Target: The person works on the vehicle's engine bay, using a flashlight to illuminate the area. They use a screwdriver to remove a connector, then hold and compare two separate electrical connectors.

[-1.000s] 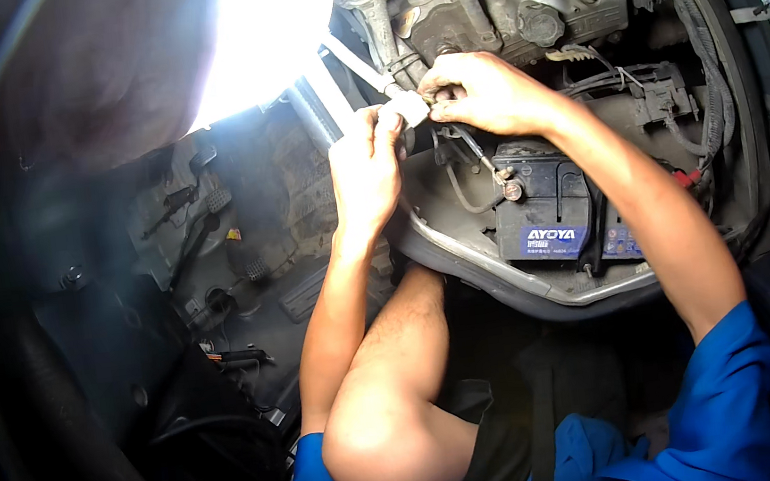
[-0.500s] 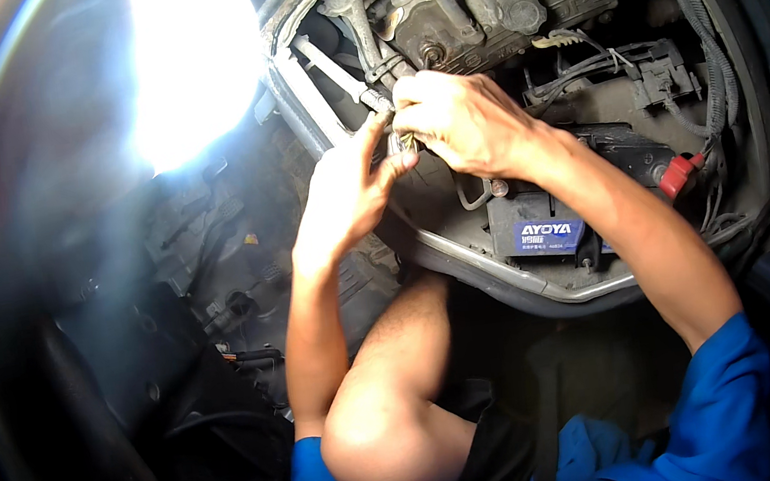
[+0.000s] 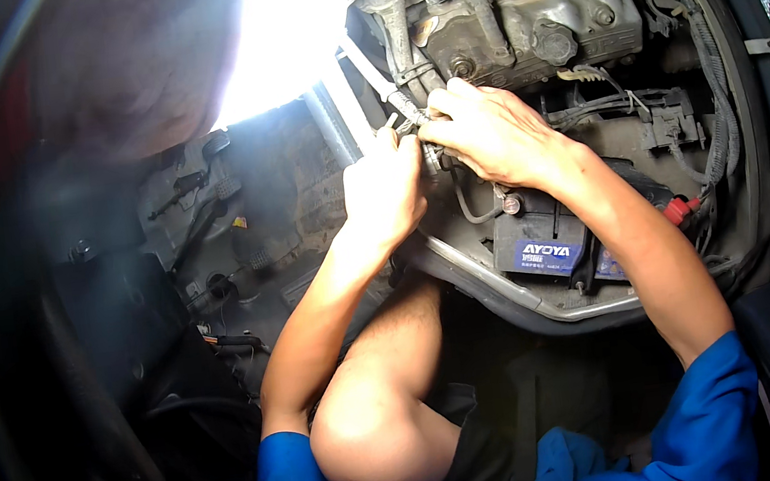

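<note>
1. Harsh white glare fills the upper centre of the frame.
2. Dirty grey floor with pedals lies centre left.
3. Dark surround occupies the left edge.

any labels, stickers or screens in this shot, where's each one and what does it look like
Battery label: rectangular sticker on the front face of the black car battery, below the right hand; dark blue with pale lettering.
Second label: on the same battery, right of the first, partly hidden by the right forearm; bluish, details unclear.
No screens, signs or packages visible.
</note>
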`<state>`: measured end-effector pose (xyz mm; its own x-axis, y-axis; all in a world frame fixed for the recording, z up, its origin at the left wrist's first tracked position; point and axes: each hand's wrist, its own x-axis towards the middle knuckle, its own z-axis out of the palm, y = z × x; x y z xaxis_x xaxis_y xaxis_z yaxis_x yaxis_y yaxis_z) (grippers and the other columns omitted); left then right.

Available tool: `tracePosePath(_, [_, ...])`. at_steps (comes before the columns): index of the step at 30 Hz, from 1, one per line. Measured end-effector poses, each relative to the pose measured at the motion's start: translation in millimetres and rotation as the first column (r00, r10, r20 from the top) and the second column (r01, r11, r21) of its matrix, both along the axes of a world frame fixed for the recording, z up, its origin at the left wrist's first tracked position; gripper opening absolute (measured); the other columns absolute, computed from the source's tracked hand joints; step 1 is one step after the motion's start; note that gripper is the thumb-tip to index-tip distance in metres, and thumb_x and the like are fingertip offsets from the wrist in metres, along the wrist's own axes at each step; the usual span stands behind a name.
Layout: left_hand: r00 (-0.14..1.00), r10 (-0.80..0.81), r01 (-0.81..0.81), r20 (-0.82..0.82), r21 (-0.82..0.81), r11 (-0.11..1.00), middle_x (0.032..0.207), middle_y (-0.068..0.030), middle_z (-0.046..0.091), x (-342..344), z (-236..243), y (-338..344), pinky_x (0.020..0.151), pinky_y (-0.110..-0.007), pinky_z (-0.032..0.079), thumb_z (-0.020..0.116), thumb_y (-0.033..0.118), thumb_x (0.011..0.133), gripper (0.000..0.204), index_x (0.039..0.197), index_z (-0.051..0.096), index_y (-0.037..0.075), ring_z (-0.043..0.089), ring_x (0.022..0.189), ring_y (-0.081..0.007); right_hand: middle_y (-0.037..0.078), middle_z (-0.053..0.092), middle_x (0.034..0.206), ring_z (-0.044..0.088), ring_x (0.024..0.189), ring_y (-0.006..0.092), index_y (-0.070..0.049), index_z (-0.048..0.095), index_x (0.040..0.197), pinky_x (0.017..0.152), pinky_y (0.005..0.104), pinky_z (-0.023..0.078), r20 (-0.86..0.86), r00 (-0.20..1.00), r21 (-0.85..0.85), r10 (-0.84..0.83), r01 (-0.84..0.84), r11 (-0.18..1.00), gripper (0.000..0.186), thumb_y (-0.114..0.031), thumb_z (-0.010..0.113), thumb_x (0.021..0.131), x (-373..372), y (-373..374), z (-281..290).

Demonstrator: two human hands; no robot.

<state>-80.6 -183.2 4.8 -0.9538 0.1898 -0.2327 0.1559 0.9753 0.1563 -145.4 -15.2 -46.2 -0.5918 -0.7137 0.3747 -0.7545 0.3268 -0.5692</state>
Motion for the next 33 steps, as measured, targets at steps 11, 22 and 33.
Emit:
tracePosePath(11, [0.954, 0.281, -0.167, -0.102, 0.596, 0.786, 0.086, -0.0085, 0.057, 11, -15, -13, 0.066, -0.032, 0.048, 0.082, 0.015, 0.061, 0.043, 0.095, 0.059, 0.004, 0.059, 0.073, -0.0221, 0.006, 0.049, 0.08, 0.051, 0.077, 0.0253, -0.01, 0.062, 0.097, 0.066, 0.0351, 0.045, 0.075, 0.996, -0.035, 0.037, -0.035, 0.999, 0.025, -0.026, 0.065, 0.077, -8, 1, 8])
tracePosePath(22, [0.938, 0.323, -0.212, -0.129, 0.526, 0.824, 0.088, -0.0066, 0.06, 11, -16, -7, 0.068, -0.029, 0.048, 0.082, 0.005, 0.06, 0.041, 0.09, 0.055, 0.002, 0.058, 0.076, -0.0134, 0.013, 0.056, 0.092, 0.058, 0.089, 0.032, -0.003, 0.056, 0.105, 0.074, 0.0398, 0.049, 0.329, 0.944, -0.015, 0.005, 0.0, 1.0, 0.027, -0.012, 0.058, 0.08, 10, -2, 19])
tracePosePath(33, [0.915, 0.112, 0.017, -0.388, 0.314, 0.949, 0.073, -0.0108, 0.062, 9, -25, -12, 0.053, -0.038, 0.049, 0.072, 0.017, 0.066, 0.029, 0.088, 0.057, 0.006, 0.063, 0.062, -0.0288, 0.021, 0.059, 0.089, 0.059, 0.077, 0.037, 0.006, 0.058, 0.106, 0.069, 0.0389, 0.048, 0.588, 0.741, -0.111, -0.325, 0.472, 0.875, 0.027, -0.004, 0.055, 0.082, 68, -26, 33])
